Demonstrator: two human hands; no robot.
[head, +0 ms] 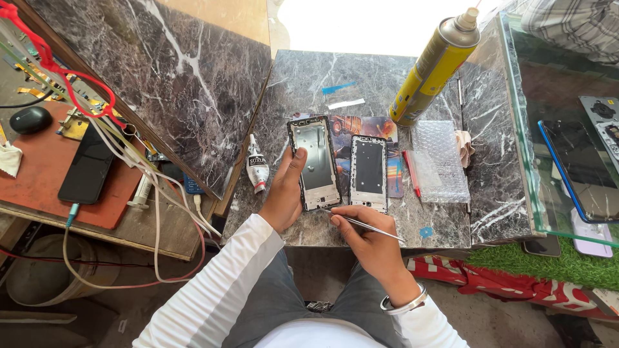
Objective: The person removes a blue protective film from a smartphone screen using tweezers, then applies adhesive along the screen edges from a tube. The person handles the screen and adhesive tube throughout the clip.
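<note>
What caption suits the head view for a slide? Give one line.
Left hand steadies a phone frame on a marble table while the right hand works tweezers at its lower edge.

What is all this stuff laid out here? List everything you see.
phone frame: 1, silver and black, on the marble table, held by the left hand
second phone frame: 1, black and silver, beside the first, on a colourful card
tweezers: 1, metal, in the right hand, tip at the first frame's lower edge
spray can: 1, yellow, tilted, back of the table
glue tube: 1, white, left edge of the table
bubble wrap: 1 piece, clear, right of the frames
red pen: 1, beside the bubble wrap
black phone: 1, on the red mat, left bench
computer mouse: 1, black, left bench
marble table: 1, dark grey
left hand: white sleeve
right hand: metal bracelet
</note>
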